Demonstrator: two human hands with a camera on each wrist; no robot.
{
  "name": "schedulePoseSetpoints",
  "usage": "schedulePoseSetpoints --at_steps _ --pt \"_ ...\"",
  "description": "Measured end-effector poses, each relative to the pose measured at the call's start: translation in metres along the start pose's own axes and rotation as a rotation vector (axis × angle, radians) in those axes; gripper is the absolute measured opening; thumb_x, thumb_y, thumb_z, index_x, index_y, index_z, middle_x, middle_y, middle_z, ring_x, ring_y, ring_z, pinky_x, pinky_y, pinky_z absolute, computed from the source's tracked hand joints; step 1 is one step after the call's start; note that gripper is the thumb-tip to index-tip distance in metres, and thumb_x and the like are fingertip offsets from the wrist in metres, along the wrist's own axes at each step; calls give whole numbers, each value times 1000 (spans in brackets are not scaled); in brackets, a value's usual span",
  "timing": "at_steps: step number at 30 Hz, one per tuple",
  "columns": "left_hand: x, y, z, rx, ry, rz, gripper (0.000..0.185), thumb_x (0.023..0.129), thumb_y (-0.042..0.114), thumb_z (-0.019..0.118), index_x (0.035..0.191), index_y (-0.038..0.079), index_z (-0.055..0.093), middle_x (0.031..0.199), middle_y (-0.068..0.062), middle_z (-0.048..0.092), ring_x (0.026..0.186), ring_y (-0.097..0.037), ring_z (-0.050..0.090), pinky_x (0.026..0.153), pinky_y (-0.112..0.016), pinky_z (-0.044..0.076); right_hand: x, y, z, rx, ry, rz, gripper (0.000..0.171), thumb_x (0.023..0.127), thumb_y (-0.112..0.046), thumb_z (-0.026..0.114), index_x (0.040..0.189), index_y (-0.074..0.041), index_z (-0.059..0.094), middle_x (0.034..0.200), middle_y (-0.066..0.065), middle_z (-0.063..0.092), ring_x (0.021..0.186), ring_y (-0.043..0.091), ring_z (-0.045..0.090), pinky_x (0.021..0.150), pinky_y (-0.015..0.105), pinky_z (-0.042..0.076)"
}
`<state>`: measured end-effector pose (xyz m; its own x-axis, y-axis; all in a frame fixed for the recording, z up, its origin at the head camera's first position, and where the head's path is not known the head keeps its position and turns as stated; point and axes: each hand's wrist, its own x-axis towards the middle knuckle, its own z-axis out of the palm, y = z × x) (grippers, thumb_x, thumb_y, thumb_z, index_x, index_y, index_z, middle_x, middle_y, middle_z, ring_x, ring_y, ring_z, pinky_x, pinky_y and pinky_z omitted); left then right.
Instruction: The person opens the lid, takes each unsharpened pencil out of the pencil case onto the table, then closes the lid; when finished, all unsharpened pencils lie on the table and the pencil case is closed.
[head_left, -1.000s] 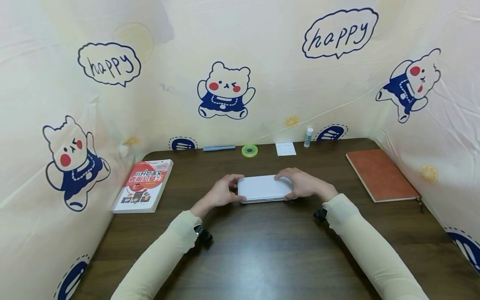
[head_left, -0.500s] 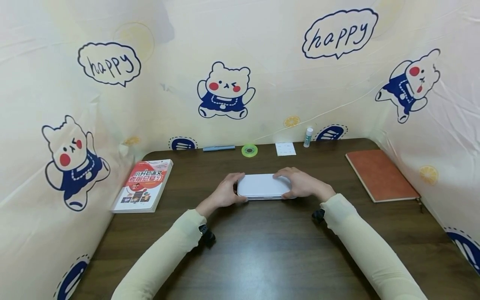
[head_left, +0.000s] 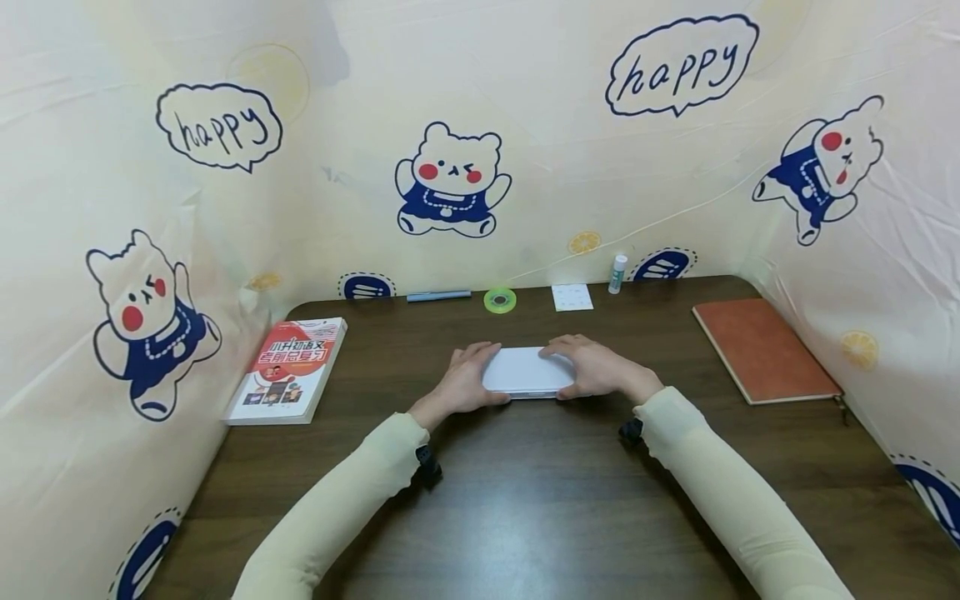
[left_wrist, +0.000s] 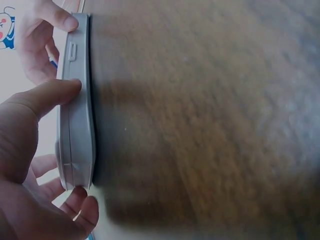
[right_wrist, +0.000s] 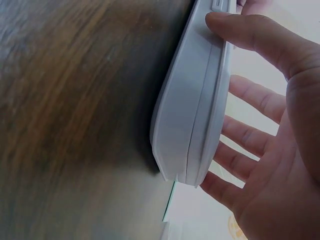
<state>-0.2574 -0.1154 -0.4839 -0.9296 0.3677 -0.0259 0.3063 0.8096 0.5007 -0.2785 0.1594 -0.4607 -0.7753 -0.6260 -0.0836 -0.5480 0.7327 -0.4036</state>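
A flat white plastic case (head_left: 527, 372) with rounded corners lies low at the middle of the dark wooden table, its lid shut. A seam runs along its side, with a small latch (left_wrist: 73, 51) on the front face. My left hand (head_left: 469, 379) grips the left part, thumb pressed on the front side and fingers reaching around the end and behind. At the right part my right hand (head_left: 596, 367) holds the case, its thumb (right_wrist: 240, 30) on the front close to the latch and its fingers along the far side.
A red and white book (head_left: 288, 371) lies at left, a brown notebook (head_left: 765, 350) at right. Along the back edge are a blue pen (head_left: 438, 296), a green tape roll (head_left: 499, 301), a white paper square (head_left: 572, 297) and an upright glue stick (head_left: 617, 274). Printed cloth surrounds the table.
My left hand has slid to the right along the case and covers more of its left end. My right hand has shifted slightly left. The case has moved a little away from me.
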Motion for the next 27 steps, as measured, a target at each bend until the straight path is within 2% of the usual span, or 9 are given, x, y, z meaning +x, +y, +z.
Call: schedulePoseSetpoints --at_steps 8,15,27 --pt "2 1 3 29 19 25 94 77 47 83 153 13 38 152 -13 40 138 -33 41 116 -49 31 2 -4 1 -26 4 -3 70 81 -37 82 143 -23 53 154 12 44 139 36 43 111 56 39" --pt "2 2 4 27 26 6 95 75 51 83 152 16 38 150 -11 41 133 -34 44 109 -48 41 4 -6 4 -45 17 -2 70 80 -38 82 142 -23 53 153 12 45 139 34 45 110 55 40" --pt "3 5 6 88 41 -18 94 73 54 82 149 18 41 144 -11 46 126 -31 49 101 -48 48 5 -6 4 -58 22 -15 69 80 -38 83 141 -23 55 153 11 46 139 33 45 110 53 40"
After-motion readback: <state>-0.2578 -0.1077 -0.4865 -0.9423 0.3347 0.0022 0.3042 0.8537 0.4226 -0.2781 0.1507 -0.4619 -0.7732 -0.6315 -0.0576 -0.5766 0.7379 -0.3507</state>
